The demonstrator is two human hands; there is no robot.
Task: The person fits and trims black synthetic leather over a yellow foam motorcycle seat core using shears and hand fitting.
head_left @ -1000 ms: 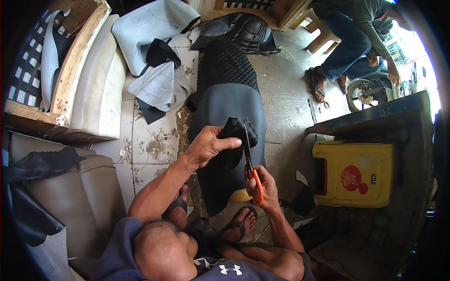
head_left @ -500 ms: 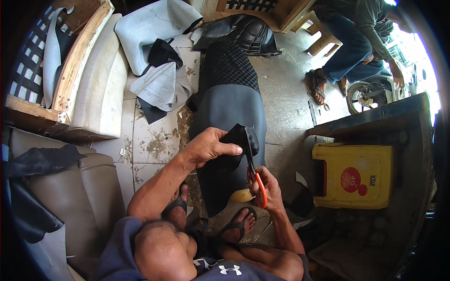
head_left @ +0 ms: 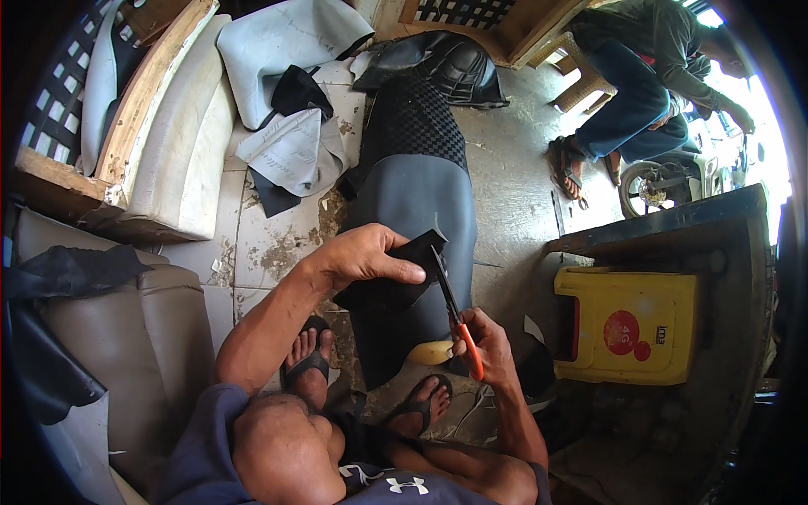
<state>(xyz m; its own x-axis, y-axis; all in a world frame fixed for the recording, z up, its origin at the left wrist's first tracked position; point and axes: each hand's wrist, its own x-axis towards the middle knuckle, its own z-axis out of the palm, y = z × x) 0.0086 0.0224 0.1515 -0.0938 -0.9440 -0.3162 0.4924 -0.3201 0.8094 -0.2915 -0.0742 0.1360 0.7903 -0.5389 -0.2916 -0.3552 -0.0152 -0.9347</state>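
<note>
My left hand (head_left: pixel 370 257) pinches a piece of black sheet material (head_left: pixel 390 286), with the thumb on top and the fingers beneath. Scissors (head_left: pixel 468 344) with orange handles are gripped in my right hand (head_left: pixel 488 345). Their dark blades point up and away, lying along the right edge of the black piece near its far corner. Below my hands a long grey-and-black motorcycle seat (head_left: pixel 412 189) rests on the floor, its far part in a checkered black cover (head_left: pixel 414 118). Yellow foam (head_left: pixel 430 353) shows at its near end.
A yellow plastic stool (head_left: pixel 656 324) lies under a dark bench (head_left: pixel 665 215) at right. On the left are brown cushions (head_left: pixel 172 324) and a wooden frame (head_left: pixel 156 93). White-backed scraps (head_left: pixel 290 151) lie on the tiles. Another person (head_left: pixel 623 84) sits at the far right beside a motorbike (head_left: pixel 652 185).
The black piece and my left hand have shifted slightly left and turned. The scissors have tilted, and their blades now show along the piece's edge. My left foot shows more fully.
</note>
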